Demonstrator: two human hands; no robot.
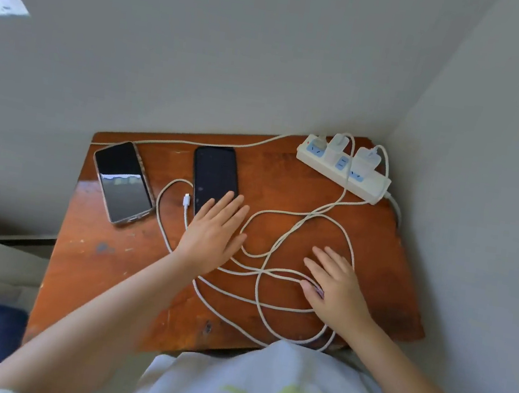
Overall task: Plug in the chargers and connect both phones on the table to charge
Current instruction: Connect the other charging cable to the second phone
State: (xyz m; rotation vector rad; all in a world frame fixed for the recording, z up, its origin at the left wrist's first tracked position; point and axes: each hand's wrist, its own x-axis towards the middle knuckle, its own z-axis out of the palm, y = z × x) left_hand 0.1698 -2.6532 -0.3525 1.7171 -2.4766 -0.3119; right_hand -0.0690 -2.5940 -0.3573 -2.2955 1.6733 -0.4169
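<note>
Head view, left hand (213,233) on dark phone (215,177) (flat); cable plug (186,200) beside

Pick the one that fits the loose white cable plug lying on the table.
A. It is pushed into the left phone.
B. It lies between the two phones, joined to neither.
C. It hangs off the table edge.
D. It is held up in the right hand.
B: the plug lies on the table between the left phone and the dark phone, in neither one.
</note>
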